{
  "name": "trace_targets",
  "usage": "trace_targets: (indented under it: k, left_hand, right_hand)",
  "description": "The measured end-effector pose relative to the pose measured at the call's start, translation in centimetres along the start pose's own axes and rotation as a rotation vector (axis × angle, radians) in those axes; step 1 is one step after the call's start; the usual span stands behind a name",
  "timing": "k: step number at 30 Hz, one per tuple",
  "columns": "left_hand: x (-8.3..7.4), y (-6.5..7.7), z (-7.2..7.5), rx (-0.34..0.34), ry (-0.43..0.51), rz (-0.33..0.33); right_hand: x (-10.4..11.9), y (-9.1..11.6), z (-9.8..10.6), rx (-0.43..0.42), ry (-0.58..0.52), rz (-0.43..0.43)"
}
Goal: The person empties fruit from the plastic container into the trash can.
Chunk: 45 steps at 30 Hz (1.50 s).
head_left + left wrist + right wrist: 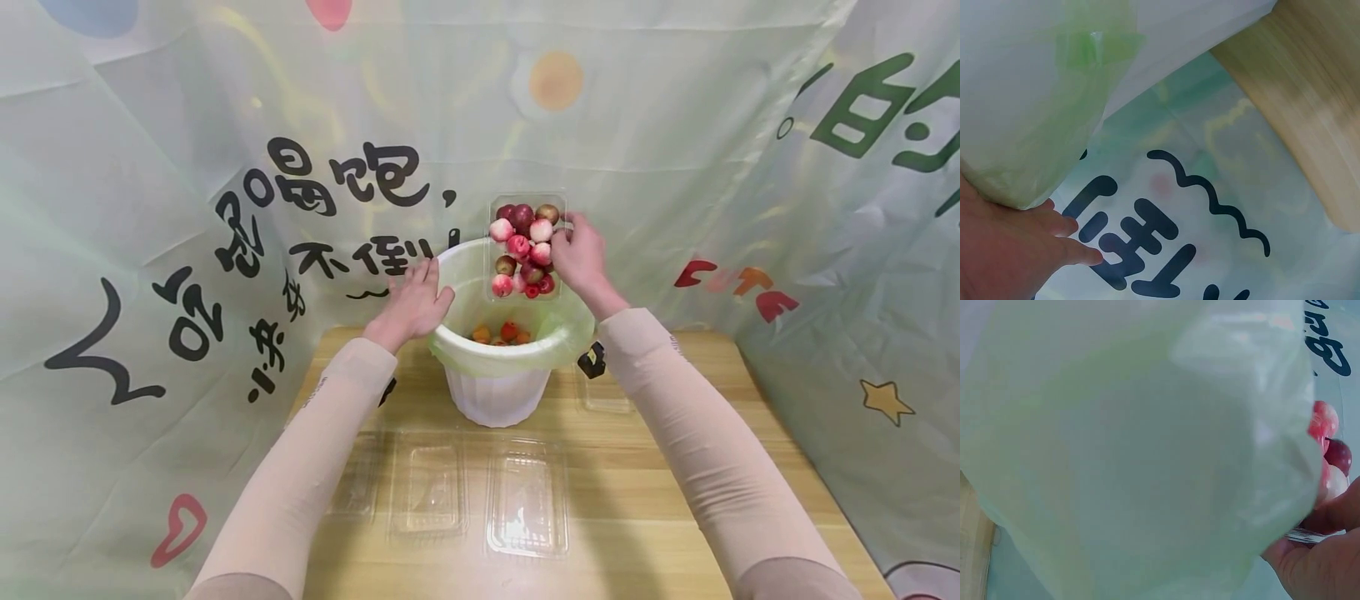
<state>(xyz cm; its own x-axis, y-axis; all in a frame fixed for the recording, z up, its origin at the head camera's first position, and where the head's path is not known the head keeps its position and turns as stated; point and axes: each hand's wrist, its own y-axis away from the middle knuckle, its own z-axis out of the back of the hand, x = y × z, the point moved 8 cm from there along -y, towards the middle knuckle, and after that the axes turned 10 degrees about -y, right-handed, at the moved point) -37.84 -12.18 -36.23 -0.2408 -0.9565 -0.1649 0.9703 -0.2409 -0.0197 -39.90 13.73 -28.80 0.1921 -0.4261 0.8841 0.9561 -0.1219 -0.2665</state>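
A white bin [498, 398] lined with a thin green bag [566, 321] stands on the table, with orange and red fruit [509, 331] at its bottom. Over its opening, my right hand [581, 254] pinches the edge of a clear plastic box [489, 250]. The box is tilted steeply and full of red, pink-white and brownish round fruit [522, 218]. In the right wrist view the green bag hides most of the box; some fruit [1338, 456] shows beside the thumb. My left hand [415, 302] rests against the bin's left rim, fingers extended, as the left wrist view shows too.
Clear plastic containers [527, 500] lie in a row on the wooden table [637, 508] in front of the bin. Another clear container [606, 392] lies right of it, partly behind my sleeve. Printed cloth [637, 125] encloses the table at the back and sides.
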Motion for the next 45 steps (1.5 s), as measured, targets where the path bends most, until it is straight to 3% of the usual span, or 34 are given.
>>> trace_targets:
  k: [29,45]
  left_hand:
    - [-0.13,0.0,-0.01,0.001,-0.007,0.006]
    - [-0.09,0.03,-0.03,0.012,0.02,0.011]
  right_hand:
    - [0.24,0.43,-0.06,-0.027,-0.051,0.057]
    - [0.9,0.89,0.29,-0.078,-0.086,0.165]
